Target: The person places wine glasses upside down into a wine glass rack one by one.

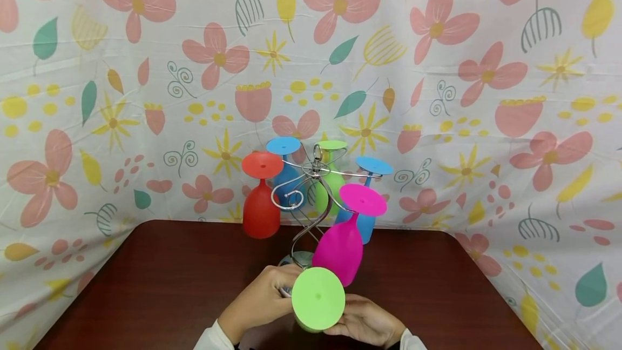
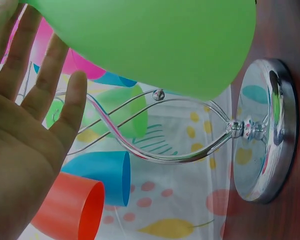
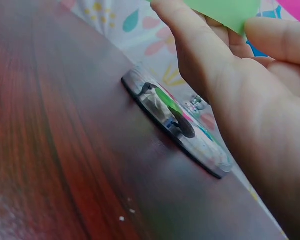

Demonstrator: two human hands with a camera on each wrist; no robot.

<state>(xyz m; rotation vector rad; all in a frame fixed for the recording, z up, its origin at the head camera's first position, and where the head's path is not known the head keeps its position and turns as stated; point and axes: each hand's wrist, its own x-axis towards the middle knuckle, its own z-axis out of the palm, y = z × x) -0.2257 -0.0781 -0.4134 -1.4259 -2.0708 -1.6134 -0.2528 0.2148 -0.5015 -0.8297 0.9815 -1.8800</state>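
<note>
A light green plastic goblet [image 1: 318, 298] hangs upside down at the front of a metal stemware rack [image 1: 316, 215], its round foot facing the head camera. My right hand [image 1: 366, 320] holds its bowl from the right; thumb and fingers touch the green surface in the right wrist view. On the other side, my left hand [image 1: 267, 298] has its thumb and forefinger around a silver loop of the rack beside the foot. Its other fingers [image 2: 70, 107] spread loosely behind the bowl. The exact finger contact is partly hidden.
Around the rack hang a magenta goblet [image 1: 340, 247], a red goblet [image 1: 261, 212], two blue goblets [image 1: 289, 182] and another green goblet [image 1: 330, 190]. The rack's round chrome base [image 2: 262, 135] stands on a dark wooden table [image 1: 170, 274]. Behind it is a flowered cloth [image 1: 160, 188].
</note>
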